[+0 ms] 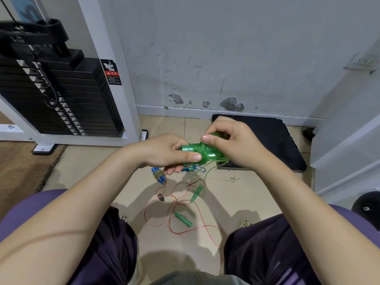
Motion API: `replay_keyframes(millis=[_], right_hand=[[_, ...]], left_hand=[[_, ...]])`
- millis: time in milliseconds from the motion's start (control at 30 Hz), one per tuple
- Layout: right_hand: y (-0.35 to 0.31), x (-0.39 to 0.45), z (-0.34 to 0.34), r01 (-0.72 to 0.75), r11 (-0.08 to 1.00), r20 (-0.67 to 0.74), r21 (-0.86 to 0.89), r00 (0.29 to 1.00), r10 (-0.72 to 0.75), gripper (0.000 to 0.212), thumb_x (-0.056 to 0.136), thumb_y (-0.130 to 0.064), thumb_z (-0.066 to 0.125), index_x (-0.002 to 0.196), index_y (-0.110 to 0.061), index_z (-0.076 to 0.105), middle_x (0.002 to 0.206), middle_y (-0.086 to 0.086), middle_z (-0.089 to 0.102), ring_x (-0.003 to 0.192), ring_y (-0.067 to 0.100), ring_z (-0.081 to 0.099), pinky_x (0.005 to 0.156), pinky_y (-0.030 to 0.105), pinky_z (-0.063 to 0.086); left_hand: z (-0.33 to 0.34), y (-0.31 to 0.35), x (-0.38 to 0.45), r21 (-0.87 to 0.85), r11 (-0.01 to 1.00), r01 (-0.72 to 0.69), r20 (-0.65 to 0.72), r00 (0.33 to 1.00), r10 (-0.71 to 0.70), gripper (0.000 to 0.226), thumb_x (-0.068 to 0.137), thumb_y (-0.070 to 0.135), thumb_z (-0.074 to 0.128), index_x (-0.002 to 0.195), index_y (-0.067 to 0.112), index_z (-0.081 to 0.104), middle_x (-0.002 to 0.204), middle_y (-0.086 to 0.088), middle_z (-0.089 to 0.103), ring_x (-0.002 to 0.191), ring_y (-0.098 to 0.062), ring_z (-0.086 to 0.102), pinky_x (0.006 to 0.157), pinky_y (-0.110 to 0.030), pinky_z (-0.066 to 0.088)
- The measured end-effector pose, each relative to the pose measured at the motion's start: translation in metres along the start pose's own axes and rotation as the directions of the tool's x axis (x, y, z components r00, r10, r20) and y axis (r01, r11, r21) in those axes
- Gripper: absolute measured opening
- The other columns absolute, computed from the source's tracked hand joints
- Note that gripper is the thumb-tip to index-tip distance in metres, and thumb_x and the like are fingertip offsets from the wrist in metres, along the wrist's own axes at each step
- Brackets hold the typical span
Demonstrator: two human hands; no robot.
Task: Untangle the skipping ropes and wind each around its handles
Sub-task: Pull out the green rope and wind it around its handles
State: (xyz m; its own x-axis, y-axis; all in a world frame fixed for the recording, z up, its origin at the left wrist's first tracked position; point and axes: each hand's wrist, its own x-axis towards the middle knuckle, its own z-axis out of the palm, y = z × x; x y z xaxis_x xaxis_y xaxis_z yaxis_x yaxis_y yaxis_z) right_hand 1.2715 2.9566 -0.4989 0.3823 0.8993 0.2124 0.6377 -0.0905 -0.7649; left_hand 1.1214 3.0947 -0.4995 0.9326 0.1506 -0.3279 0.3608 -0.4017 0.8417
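The green handles (pixel 200 152) lie crosswise, long axis left to right. The left hand (pixel 166 152) has its grip clamped on their left end. The right hand (pixel 230 140) pinches the green rope (pixel 218 161) at the right end.

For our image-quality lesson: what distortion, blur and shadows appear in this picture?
Head view: wide-angle lens bends the wall edges outward; the weight stack's top is motion-blurred; both hands holding the green handles are sharp; soft shadows fall on the floor tiles.

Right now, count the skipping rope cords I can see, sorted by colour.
Green cord, between left hand and right hand: 1
Pink cord, loose on the floor: 1
Blue cord, partly hidden under the left hand: 1
Yellowish cord, wound on blue handles: 1
Total: 4
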Motion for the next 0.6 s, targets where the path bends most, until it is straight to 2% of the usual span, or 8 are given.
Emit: replay_keyframes(millis=[67,133,267,433,533,600], right_hand=[[0.0033,0.0005,-0.0005,-0.071,0.996,0.033,0.06,0.997,0.069,0.013,0.08,-0.018,0.079,0.076,-0.015,0.067,0.072,-0.008,0.056,0.065,0.006,0.049,0.063,0.022,0.041],[0.0046,0.0008,-0.0029,-0.113,0.983,0.061,0.145,0.993,0.105,0.025,0.073,-0.017,0.084,0.078,-0.015,0.06,0.07,-0.004,0.052,0.064,0.01,0.046,0.062,0.025,0.04],[-0.0002,0.0009,-0.002,-0.073,0.987,0.104,0.14,0.993,0.059,0.037,0.07,-0.013,0.086,0.07,-0.015,0.048,0.067,0.003,0.044,0.06,0.008,0.036,0.056,0.022,0.031],[-0.0024,0.0006,-0.0011,-0.112,0.976,0.094,0.189,0.991,0.096,0.03,0.077,-0.016,0.081,0.067,-0.013,0.053,0.059,-0.005,0.043,0.053,0.003,0.035,0.05,0.015,0.03],[0.0001,0.0001,0.0013,-0.149,0.957,0.112,0.251,0.986,0.124,0.02,0.085,-0.024,0.074,0.076,-0.011,0.061,0.069,0.007,0.052,0.063,0.012,0.044,0.057,0.023,0.036],[0.0028,-0.0004,0.0026,-0.169,0.945,0.129,0.28,0.982,0.137,0.02,0.088,-0.028,0.071,0.083,-0.011,0.063,0.077,0.006,0.056,0.069,0.014,0.049,0.064,0.027,0.039]], left_hand=[[0.0,-0.0017,-0.0014,0.016,1.0,0.001,0.013,1.0,-0.001,0.033,0.092,0.036,0.063,0.074,0.011,0.055,0.057,0.0,0.058,0.044,-0.014,0.05,0.054,-0.025,0.043],[0.0022,-0.0029,-0.0018,0.024,1.0,-0.004,0.044,0.999,0.003,0.031,0.092,0.036,0.064,0.074,0.013,0.057,0.058,-0.001,0.059,0.045,-0.016,0.05,0.058,-0.028,0.043],[0.0068,-0.0008,-0.0013,0.024,1.0,-0.011,0.074,0.997,0.009,0.027,0.091,0.036,0.065,0.071,0.019,0.058,0.058,-0.001,0.059,0.046,-0.016,0.05,0.063,-0.034,0.043],[0.004,-0.0002,-0.0039,-0.011,0.999,-0.042,0.047,0.998,0.042,0.03,0.091,0.037,0.064,0.07,0.016,0.056,0.055,0.002,0.059,0.045,-0.015,0.051,0.065,-0.034,0.044],[0.0028,-0.0014,-0.0027,-0.033,0.997,-0.073,-0.016,0.997,0.072,0.034,0.093,0.035,0.062,0.067,0.016,0.055,0.051,0.005,0.058,0.047,-0.017,0.051,0.065,-0.034,0.044],[0.0025,-0.0023,-0.0023,-0.068,0.993,-0.093,-0.044,0.995,0.09,0.032,0.094,0.035,0.062,0.069,0.015,0.056,0.054,0.002,0.058,0.048,-0.019,0.051,0.063,-0.033,0.044]])
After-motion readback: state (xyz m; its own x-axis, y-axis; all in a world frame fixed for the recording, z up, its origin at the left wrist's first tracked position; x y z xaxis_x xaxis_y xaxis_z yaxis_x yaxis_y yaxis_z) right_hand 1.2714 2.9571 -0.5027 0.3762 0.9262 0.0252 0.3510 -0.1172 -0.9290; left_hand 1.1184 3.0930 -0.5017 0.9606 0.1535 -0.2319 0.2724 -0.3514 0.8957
